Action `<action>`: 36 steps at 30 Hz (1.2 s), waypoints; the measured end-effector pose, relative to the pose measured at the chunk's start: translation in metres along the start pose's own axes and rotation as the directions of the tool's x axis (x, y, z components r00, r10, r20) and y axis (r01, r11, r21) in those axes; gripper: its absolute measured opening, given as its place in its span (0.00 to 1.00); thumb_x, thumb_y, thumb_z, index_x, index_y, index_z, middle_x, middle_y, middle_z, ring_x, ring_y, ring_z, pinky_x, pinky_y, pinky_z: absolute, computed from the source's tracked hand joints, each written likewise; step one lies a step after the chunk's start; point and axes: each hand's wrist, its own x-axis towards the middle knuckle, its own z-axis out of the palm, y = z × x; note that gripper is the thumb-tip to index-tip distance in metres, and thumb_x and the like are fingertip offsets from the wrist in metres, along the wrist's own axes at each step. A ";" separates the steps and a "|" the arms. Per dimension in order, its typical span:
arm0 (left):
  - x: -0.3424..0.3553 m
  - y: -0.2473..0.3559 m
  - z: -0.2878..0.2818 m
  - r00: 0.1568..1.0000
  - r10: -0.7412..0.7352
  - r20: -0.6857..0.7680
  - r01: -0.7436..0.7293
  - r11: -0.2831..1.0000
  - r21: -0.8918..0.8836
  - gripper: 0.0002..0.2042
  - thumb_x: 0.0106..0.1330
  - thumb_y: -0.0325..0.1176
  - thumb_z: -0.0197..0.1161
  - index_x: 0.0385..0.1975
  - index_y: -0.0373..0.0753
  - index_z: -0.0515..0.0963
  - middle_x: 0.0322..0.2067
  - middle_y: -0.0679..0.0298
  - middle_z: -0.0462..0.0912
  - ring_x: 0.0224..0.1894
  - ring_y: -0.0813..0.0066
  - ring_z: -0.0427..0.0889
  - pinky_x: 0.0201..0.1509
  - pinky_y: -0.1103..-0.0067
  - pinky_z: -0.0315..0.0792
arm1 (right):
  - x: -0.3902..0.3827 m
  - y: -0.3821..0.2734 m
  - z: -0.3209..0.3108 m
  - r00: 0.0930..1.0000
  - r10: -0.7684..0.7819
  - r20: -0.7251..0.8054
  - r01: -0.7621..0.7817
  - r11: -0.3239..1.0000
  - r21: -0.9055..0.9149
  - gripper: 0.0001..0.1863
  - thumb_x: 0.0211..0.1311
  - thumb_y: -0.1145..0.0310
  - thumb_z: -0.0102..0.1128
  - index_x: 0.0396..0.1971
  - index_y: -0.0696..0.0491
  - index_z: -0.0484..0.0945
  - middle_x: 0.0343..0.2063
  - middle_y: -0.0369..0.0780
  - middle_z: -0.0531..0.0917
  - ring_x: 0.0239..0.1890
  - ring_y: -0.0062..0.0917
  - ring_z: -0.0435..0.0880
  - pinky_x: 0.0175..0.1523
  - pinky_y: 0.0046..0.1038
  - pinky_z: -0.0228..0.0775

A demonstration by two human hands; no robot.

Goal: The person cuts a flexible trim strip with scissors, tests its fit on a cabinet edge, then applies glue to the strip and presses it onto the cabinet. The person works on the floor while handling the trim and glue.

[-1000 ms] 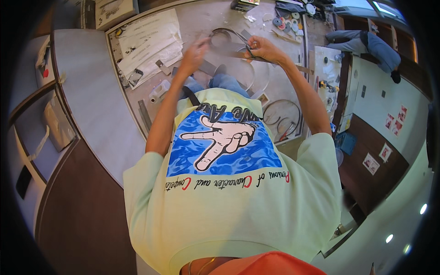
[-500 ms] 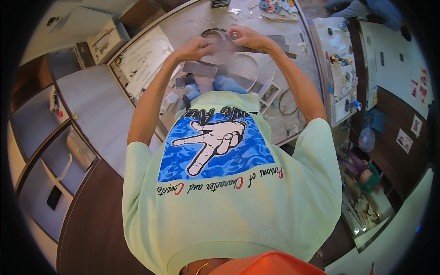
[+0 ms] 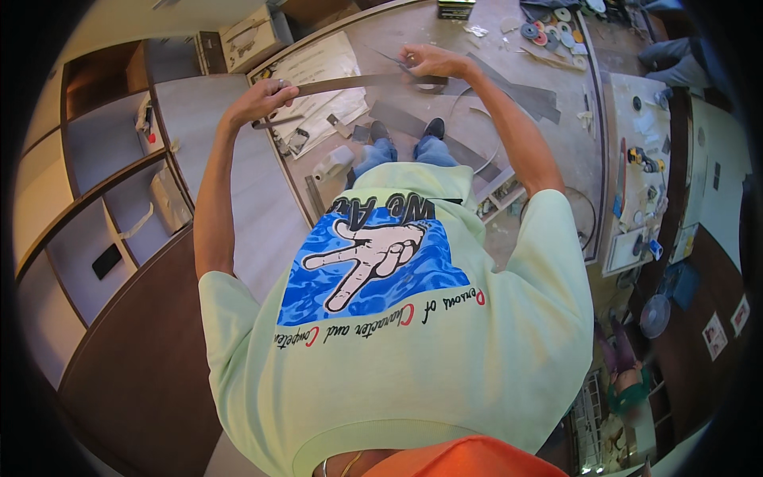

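Metal in the form of a long, thin grey strip (image 3: 362, 82) is held stretched between both hands, well above the floor (image 3: 556, 151). The left hand (image 3: 262, 99) is closed around the strip's left end, so that the strip runs out of that grip toward the right and a short stub shows below the fingers. The right hand (image 3: 425, 60) is closed on the strip's right end, with the fingers pinched over the top edge; the end itself is hidden under the hand. The strip is kept nearly level, sagging slightly, with almost its whole length lying between the two grips. Both arms are raised and spread, and the strip is held in front of the light green shirt (image 3: 413, 334).

Below the strip, blue jeans and dark shoes (image 3: 433, 127) are seen on the floor. More grey strips (image 3: 413, 126) lie flat on the floor near the shoes, and a white sheet of paper (image 3: 318, 67) lies just beyond the left hand. Round discs (image 3: 548, 28) are scattered at the upper right. Grey shelves (image 3: 103, 199) stand at the left.
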 end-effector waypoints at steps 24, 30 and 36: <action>-0.046 -0.054 0.036 0.904 -0.367 0.220 0.423 0.843 -0.331 0.22 0.73 0.54 0.54 0.29 0.41 0.79 0.17 0.76 0.68 0.24 0.85 0.66 0.30 0.82 0.62 | 0.028 -0.015 -0.033 0.996 -0.031 0.088 0.014 0.983 0.181 0.13 0.58 0.74 0.66 0.40 0.58 0.72 0.31 0.42 0.85 0.31 0.22 0.87 0.36 0.23 0.73; -0.012 -0.006 0.049 0.969 -0.124 0.215 0.187 0.933 -0.308 0.22 0.75 0.54 0.49 0.37 0.40 0.80 0.18 0.72 0.72 0.26 0.83 0.68 0.30 0.82 0.62 | 0.023 -0.021 -0.034 0.991 -0.126 0.044 0.129 0.989 -0.074 0.13 0.58 0.74 0.65 0.40 0.58 0.72 0.29 0.40 0.84 0.30 0.21 0.86 0.35 0.23 0.72; 0.075 0.068 0.080 0.997 0.035 0.072 -0.014 0.959 -0.284 0.20 0.74 0.52 0.51 0.40 0.38 0.79 0.19 0.72 0.71 0.24 0.83 0.68 0.28 0.80 0.62 | 0.026 -0.046 -0.017 0.990 -0.129 0.063 0.138 0.976 -0.167 0.13 0.58 0.72 0.65 0.40 0.59 0.73 0.28 0.39 0.84 0.31 0.19 0.81 0.37 0.23 0.71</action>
